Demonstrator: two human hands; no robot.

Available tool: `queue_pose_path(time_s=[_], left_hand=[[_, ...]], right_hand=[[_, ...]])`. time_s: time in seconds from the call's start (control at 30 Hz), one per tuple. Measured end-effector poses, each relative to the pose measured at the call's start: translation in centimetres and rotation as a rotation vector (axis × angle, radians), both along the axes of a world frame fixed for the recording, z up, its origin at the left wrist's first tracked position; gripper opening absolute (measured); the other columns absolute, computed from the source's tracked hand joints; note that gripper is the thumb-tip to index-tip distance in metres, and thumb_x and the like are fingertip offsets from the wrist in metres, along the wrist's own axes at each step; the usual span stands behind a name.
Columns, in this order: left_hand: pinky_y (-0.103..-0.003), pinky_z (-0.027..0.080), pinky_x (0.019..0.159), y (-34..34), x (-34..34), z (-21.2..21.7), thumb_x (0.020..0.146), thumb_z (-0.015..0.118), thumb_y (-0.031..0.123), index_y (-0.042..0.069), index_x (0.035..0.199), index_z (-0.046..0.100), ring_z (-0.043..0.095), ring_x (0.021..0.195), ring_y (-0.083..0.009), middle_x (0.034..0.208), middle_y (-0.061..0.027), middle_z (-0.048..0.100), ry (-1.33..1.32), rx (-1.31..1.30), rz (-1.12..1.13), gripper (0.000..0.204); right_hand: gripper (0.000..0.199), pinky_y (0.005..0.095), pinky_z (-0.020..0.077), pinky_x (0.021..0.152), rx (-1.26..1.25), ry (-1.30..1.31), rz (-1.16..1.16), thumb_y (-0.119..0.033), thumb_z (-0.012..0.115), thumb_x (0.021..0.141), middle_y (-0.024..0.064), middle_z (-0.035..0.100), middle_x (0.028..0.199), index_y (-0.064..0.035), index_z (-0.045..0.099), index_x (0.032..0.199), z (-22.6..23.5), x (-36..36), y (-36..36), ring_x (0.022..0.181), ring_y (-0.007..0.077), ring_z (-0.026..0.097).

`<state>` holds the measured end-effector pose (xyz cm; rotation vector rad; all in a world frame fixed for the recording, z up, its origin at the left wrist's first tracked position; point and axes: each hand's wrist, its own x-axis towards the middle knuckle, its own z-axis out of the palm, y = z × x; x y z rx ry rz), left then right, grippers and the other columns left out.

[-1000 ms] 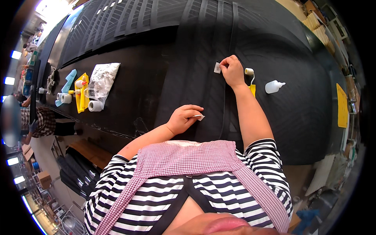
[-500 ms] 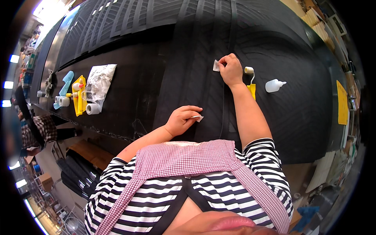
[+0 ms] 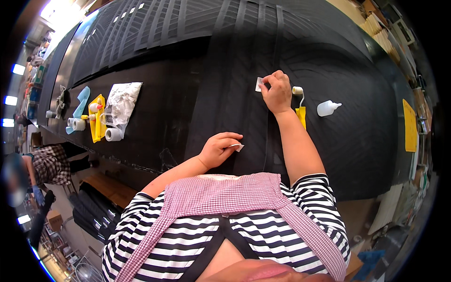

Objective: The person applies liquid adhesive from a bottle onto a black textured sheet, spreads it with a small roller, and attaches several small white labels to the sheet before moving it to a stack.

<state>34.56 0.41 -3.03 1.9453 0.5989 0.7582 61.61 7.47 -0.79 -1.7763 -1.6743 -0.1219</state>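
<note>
A small white label sticks out from the fingertips of my left hand, which is closed in a pinch over the near part of the black sheet. Farther off, my right hand pinches the edge of another small white label, which lies on or just above the same sheet. Close to the right wrist rests a small roller with a yellow handle and a pale head. To its right lies a translucent squeeze bottle on its side.
On the left lie a clear plastic bag, a yellow tray with small bottles, tape rolls and a blue strip. Black strips span the far side. A co-worker in a checked top stands at far left.
Both hands keep their pinches on the labels, the right one turned slightly. The whole view has shifted a little. At the left, the co-worker has moved, and a blue-gloved hand now shows.
</note>
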Motion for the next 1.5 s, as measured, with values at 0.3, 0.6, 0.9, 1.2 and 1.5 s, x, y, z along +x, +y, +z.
queue_pose_path(time_s=[0.3, 0.6, 0.9, 1.2, 1.5], left_hand=[[-0.033, 0.057, 0.078, -0.4, -0.6, -0.3, 0.083, 0.069, 0.0, 0.005, 0.093, 0.073, 0.07, 0.091, -0.0277, 0.112, -0.0107, 0.071, -0.054, 0.023, 0.033, 0.012], [-0.035, 0.055, 0.084, -1.4, -0.1, -1.8, 0.087, 0.069, 0.004, 0.004, 0.091, 0.073, 0.068, 0.099, -0.028, 0.109, -0.0114, 0.07, -0.214, -0.002, -0.013, 0.005], [-0.036, 0.054, 0.084, -1.3, -0.1, -2.5, 0.089, 0.067, 0.007, 0.002, 0.088, 0.072, 0.067, 0.097, -0.0286, 0.11, -0.0117, 0.069, -0.189, 0.022, -0.008, 0.007], [-0.036, 0.054, 0.08, -1.2, -0.1, -2.5, 0.086, 0.068, 0.008, 0.001, 0.085, 0.071, 0.067, 0.092, -0.0284, 0.104, -0.0118, 0.069, -0.187, 0.078, -0.001, 0.008], [-0.036, 0.054, 0.08, -1.3, 0.5, -3.0, 0.085, 0.067, 0.008, 0.0, 0.083, 0.071, 0.068, 0.09, -0.0287, 0.102, -0.0126, 0.069, -0.186, 0.099, 0.012, 0.009]], right_hand=[[0.022, 0.0404, 0.0486, 0.084, -0.085, -0.18, 0.09, -0.02, 0.08, 0.071, 0.0078, 0.06, 0.092, -0.0081, 0.075, 0.089, 0.3, -0.8, 0.9, 0.095, 0.0294, 0.058], [0.039, 0.0384, 0.0497, 0.083, -0.13, -0.057, -0.214, -0.009, 0.073, 0.083, 0.0152, 0.064, 0.102, -0.0019, 0.063, 0.12, 2.3, 5.8, -12.6, 0.09, 0.0319, 0.061], [0.04, 0.0449, 0.0538, 0.075, 0.257, -0.071, -0.148, -0.034, 0.069, 0.089, 0.0121, 0.068, 0.1, -0.011, 0.063, 0.121, -11.8, 13.0, -16.4, 0.087, 0.033, 0.065], [0.048, 0.0318, 0.0516, 0.066, 0.377, -0.487, -0.087, -0.013, 0.064, 0.092, 0.0088, 0.063, 0.099, -0.0093, 0.052, 0.138, -8.0, 9.1, -16.7, 0.072, 0.0227, 0.059], [0.048, 0.0229, 0.0383, 0.044, -0.288, 1.105, -0.289, -0.017, 0.049, 0.1, 0.0031, 0.058, 0.092, -0.0175, 0.042, 0.148, -0.8, 4.4, -18.3, 0.05, 0.0101, 0.044]])
